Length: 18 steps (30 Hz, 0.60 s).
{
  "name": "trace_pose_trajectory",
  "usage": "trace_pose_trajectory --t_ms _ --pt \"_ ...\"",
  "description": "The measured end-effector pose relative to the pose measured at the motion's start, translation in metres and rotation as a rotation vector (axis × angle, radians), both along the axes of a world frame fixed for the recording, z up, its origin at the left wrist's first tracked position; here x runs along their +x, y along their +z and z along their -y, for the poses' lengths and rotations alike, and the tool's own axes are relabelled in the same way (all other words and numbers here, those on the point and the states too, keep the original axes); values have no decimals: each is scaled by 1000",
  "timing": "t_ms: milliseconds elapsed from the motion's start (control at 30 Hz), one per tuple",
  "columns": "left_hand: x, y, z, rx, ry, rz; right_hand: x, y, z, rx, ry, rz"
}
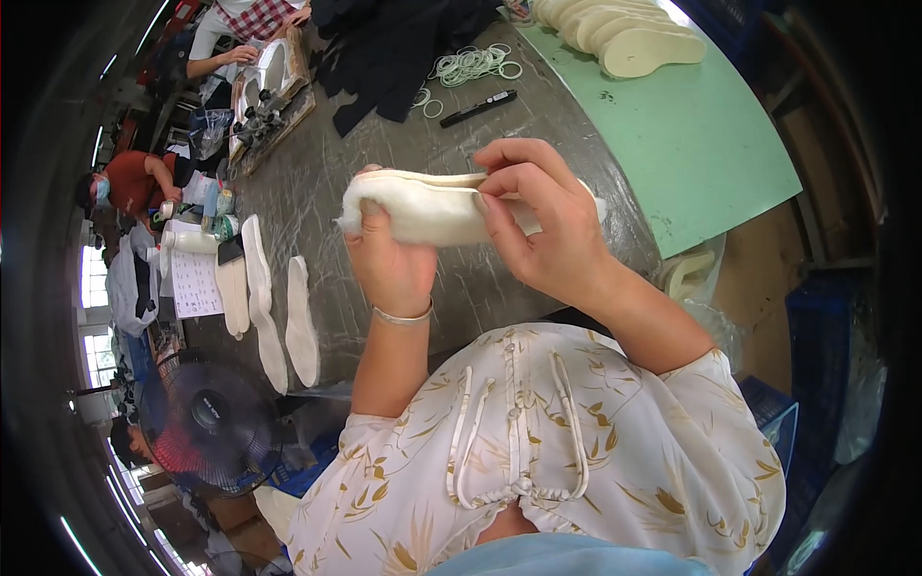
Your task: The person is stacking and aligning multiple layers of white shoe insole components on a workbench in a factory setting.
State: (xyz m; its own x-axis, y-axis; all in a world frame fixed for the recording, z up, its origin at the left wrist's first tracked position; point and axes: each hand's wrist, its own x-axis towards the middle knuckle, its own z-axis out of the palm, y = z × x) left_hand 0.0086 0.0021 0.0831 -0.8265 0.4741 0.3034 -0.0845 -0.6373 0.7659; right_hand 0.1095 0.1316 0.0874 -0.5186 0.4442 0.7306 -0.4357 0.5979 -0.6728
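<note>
Up in front of my chest I hold a fleecy cream insole [432, 213], turned on its edge, with layers parting along its upper side. My left hand [392, 259] grips its left end, thumb pressed into the fluff. At the right part of the upper edge, my right hand [547, 226] pinches a layer between thumb and fingers. Whether this is one lined insole or a pair laid together, I cannot tell. On the table to the left lie more long cream insoles, one [303, 322] nearest me and another [261, 298] beside it.
Black fabric [384, 58], pale rubber bands [471, 65] and a black marker [478, 108] lie on the dark table [327, 206]. A row of cream insoles [648, 50] rests on a green board [691, 144] at the right. A fan [206, 413] stands at lower left; two people work beyond the table.
</note>
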Motion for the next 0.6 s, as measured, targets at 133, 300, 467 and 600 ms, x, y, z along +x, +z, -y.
trace_pose_trajectory --t_ms 133,300,467,600 --pt "0 -4 -1 15 -3 3 -3 -4 -1 97 -98 -4" --pt "-1 -9 0 79 -56 48 -8 -2 -5 195 -159 -17" --pt "-2 -12 -2 94 -84 81 -6 0 -7 144 -106 17" --pt "-4 -15 -4 137 -116 129 -6 -5 -8 -12 0 74"
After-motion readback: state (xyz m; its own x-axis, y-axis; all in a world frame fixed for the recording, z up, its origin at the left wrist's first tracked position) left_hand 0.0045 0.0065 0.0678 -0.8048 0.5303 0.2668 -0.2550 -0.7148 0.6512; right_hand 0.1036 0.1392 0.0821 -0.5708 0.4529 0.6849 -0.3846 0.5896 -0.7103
